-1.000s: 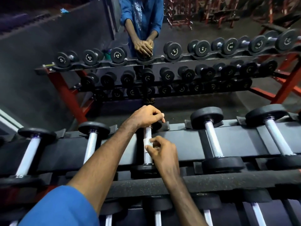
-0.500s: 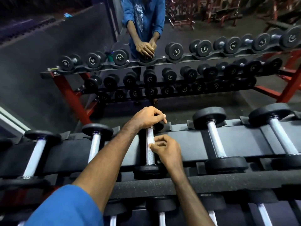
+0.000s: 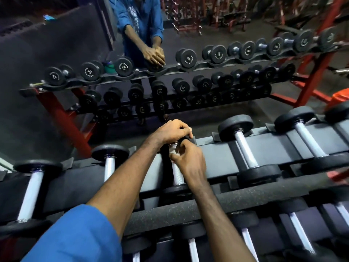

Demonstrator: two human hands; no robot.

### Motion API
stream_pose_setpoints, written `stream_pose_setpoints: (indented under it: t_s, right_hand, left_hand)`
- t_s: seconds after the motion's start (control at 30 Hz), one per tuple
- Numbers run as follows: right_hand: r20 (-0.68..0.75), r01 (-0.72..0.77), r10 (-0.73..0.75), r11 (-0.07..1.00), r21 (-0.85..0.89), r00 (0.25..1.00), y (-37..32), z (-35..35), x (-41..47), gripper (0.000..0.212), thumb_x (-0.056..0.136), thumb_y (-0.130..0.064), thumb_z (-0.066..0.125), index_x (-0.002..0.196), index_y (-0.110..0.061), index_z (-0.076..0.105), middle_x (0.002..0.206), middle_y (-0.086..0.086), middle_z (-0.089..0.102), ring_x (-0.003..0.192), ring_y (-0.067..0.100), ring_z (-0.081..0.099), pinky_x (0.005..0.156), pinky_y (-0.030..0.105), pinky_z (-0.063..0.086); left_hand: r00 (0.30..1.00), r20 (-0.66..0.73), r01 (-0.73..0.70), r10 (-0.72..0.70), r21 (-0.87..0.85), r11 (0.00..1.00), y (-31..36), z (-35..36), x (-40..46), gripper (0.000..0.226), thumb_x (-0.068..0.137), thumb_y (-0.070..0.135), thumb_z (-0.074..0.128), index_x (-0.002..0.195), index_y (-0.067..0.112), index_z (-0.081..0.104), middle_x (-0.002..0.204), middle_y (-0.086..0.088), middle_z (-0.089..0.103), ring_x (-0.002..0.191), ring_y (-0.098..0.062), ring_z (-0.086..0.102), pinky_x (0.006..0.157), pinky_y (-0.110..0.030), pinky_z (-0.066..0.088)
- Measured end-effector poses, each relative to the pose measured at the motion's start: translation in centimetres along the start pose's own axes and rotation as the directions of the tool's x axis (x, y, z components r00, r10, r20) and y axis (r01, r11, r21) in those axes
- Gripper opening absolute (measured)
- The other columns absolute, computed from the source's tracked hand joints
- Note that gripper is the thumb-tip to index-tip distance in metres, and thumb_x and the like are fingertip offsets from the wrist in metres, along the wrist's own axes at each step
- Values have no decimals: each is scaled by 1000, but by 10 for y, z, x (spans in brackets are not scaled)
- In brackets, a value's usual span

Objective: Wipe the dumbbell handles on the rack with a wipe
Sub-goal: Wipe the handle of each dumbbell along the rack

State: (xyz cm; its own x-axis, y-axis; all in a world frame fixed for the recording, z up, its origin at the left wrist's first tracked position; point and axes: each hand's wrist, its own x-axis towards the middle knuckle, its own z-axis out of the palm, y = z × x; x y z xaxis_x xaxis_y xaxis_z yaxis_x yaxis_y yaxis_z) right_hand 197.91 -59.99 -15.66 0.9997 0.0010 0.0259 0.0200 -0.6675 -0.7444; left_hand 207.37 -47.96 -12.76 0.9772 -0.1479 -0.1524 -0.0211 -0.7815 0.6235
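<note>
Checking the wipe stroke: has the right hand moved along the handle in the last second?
Yes. The right hand with the wipe slid up the handle, from mid-handle to the far head under the left hand.

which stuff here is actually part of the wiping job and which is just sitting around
Part of the job:
- wipe, held by the right hand against the handle
- left hand, gripping the far head of that dumbbell
- the other handles on the rack, e.g. one to the right

Just there:
- mirror showing the rack and person
- green container
- red frames behind
</note>
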Motion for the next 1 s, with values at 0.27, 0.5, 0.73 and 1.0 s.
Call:
stream_pose_setpoints:
  t_s: [0.27,0.5,0.73,1.0]
  right_hand:
    - [-62,-33,24,990,-134,998,-2,6,-14,23,84,-41,75,92,-27,58,98,-6,68,90,25,66,70,35,50]
    - [-4,-151,151,985,-81,989,4,6,-29,20,76,-34,76,83,-24,60,79,-5,69,77,22,68,69,36,56]
    - [109,-176,152,948,264,982,14,-4,0,22,73,-13,89,84,-18,71,72,-2,76,62,6,70,64,20,55]
    - [604,-478,115,734,483,788,59,-22,-7,24,84,-7,83,106,0,74,87,14,71,78,20,64,74,28,58]
  left_hand:
    - [996,44,-75,73,54,996,-3,2,10,32,101,42,56,83,39,83,76,27,74,75,8,65,80,-30,52]
    - [996,10,-89,89,39,995,-7,-4,8,33,101,42,56,83,36,83,63,23,67,70,-7,62,72,-32,46]
    - [997,-5,-82,83,59,995,-2,0,6,32,97,44,55,82,40,83,67,29,70,68,-4,60,75,-33,51]
    - [997,-42,-66,67,20,998,-4,-3,-2,33,103,40,57,84,33,83,46,19,54,46,2,50,60,-29,35]
